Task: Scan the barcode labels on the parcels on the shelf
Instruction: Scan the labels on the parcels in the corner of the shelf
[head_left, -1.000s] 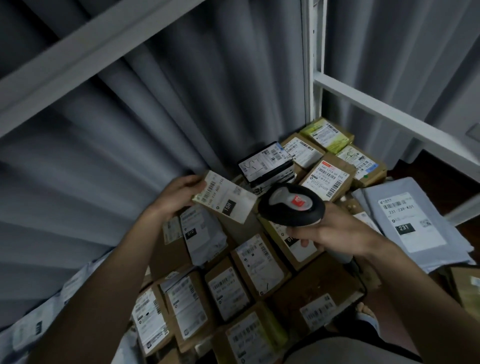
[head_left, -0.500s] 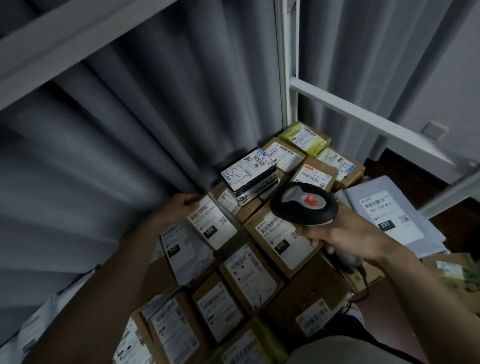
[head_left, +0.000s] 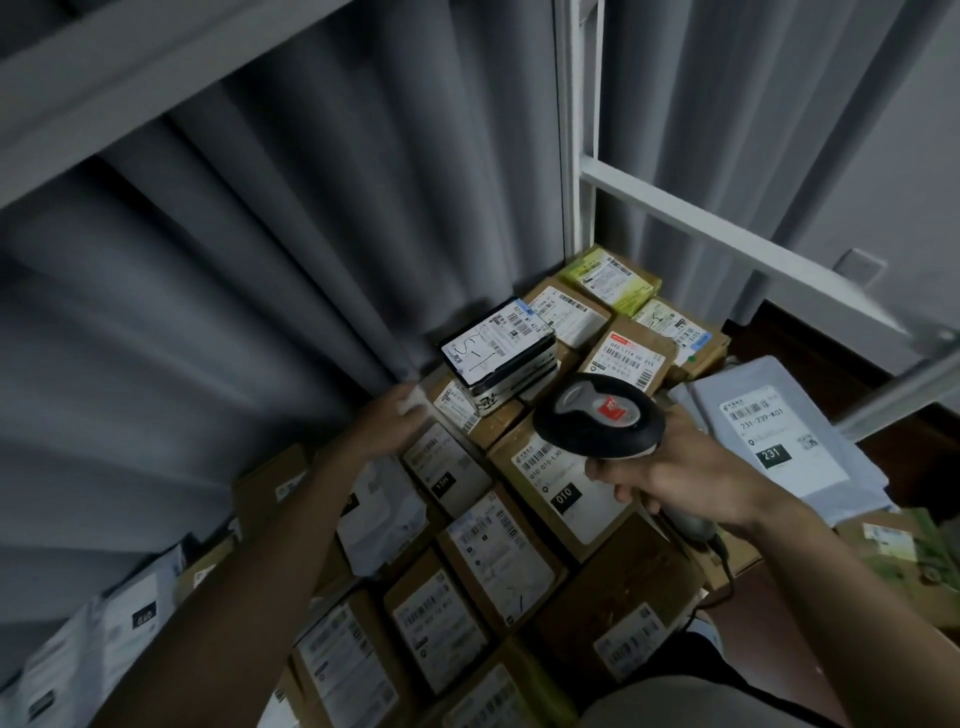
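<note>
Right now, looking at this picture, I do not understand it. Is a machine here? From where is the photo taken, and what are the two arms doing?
No machine is here: a person works with two bare hands. The one picture comes from a camera worn on the person's head, looking forward and down.

Below lie many parcels, mostly brown cardboard boxes with white barcode labels, packed close together, against a grey curtain. A grey mailing bag marked 231 lies at the right.

The right hand grips a handheld barcode scanner, its dark head above the box labelled 010. The left hand reaches toward the back and rests on a small parcel there; the picture is blurred, so I cannot tell if it grips it.
</note>
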